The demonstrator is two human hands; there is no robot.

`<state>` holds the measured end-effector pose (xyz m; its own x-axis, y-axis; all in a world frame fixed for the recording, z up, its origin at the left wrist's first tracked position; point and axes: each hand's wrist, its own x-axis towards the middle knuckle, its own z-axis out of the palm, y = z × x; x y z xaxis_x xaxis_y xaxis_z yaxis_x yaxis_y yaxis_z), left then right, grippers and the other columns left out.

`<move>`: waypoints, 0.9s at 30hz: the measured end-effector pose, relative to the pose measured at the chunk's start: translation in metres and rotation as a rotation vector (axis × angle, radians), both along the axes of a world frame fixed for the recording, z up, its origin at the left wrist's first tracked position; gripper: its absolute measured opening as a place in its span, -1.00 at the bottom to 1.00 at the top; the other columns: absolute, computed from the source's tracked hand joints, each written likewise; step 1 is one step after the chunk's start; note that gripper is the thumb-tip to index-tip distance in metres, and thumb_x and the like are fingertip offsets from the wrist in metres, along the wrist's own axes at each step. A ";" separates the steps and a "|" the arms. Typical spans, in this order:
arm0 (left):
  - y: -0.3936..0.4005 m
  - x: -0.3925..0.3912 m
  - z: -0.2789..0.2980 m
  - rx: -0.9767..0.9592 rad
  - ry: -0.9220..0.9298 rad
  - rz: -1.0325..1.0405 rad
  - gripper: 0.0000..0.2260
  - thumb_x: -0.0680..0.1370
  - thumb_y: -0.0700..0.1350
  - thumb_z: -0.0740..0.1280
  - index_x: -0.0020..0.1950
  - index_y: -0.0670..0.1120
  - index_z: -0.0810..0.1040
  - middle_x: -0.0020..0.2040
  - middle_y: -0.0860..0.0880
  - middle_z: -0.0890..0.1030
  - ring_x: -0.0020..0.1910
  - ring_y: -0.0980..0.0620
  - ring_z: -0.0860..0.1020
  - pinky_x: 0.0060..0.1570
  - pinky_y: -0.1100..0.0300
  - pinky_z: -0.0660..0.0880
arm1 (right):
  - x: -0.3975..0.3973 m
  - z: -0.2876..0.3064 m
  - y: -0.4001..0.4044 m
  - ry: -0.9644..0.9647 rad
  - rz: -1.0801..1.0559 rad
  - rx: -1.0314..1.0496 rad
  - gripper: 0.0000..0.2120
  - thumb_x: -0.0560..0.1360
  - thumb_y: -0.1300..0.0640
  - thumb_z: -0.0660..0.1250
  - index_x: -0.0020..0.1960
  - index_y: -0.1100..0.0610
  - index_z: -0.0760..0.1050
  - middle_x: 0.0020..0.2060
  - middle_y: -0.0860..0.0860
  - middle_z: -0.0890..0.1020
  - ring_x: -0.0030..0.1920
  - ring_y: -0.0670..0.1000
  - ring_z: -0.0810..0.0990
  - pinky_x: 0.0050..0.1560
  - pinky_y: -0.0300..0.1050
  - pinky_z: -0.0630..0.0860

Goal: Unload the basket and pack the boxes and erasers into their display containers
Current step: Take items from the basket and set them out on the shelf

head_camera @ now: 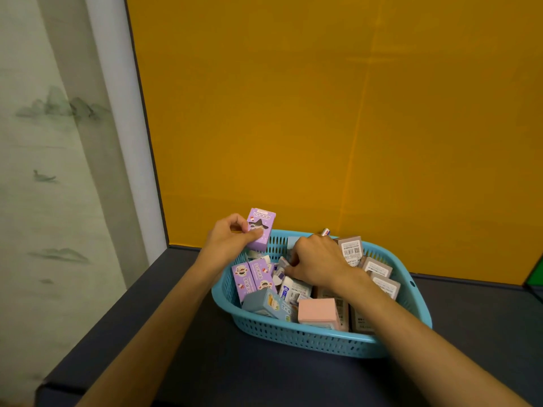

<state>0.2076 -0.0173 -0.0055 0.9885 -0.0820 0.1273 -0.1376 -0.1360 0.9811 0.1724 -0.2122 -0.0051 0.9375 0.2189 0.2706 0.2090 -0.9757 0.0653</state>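
- The left hand (227,242) pinches a purple box (261,229) between thumb and fingers, holding it upright above the far left rim of the basket (293,337)
- The right hand (318,261) reaches down into the middle of the basket, fingers curled among small white items (282,264); whether it has closed on one I cannot tell
- Two more purple boxes (252,279) stand side by side against the basket's left wall, just below the left hand
- A blue box (269,304) and a pink box (318,314) lie near the basket's near wall, with a white-and-blue eraser (289,290) between them and the right hand
- Brown boxes (379,274) with white labels are stacked along the right side, partly under the right forearm
- The light blue perforated basket sits on a dark table (176,362), close to its far edge
- An orange board (323,113) rises behind the table, and a pale curtain (44,171) printed with a landscape hangs to the left
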 end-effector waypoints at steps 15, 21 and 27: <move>0.016 -0.011 0.011 -0.147 0.061 -0.032 -0.52 0.49 -0.28 0.46 0.38 -0.11 0.45 0.15 -0.11 0.64 0.00 -0.02 0.68 -0.16 0.19 0.61 | -0.003 0.011 -0.005 0.014 0.008 0.177 -0.80 0.45 -0.10 0.46 -0.03 0.00 0.66 -0.11 -0.11 0.63 -0.13 -0.04 0.59 -0.25 -0.18 0.41; 0.013 -0.025 0.024 -0.260 0.120 -0.287 -0.64 0.48 -0.39 0.38 0.25 -0.15 0.57 0.11 -0.14 0.69 0.13 -0.16 0.65 0.23 -0.13 0.54 | -0.024 0.020 -0.016 -0.054 0.024 0.289 -0.83 0.47 -0.08 0.47 0.00 -0.06 0.58 -0.15 -0.19 0.58 -0.19 -0.15 0.48 -0.27 -0.22 0.29; -0.018 -0.041 0.038 -0.215 0.096 -0.408 -0.58 0.43 -0.34 0.47 0.24 -0.09 0.51 0.06 -0.08 0.71 0.05 -0.10 0.69 0.09 -0.10 0.61 | -0.069 0.019 -0.048 -0.097 0.000 0.252 -0.78 0.53 -0.08 0.39 0.13 -0.03 0.59 -0.06 -0.14 0.54 0.02 -0.03 0.44 -0.08 -0.09 0.33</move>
<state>0.1666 -0.0354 0.0327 0.8891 -0.4479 0.0939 -0.0450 0.1185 0.9919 0.1033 -0.2598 0.0139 0.9046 0.1330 0.4050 0.2134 -0.9638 -0.1601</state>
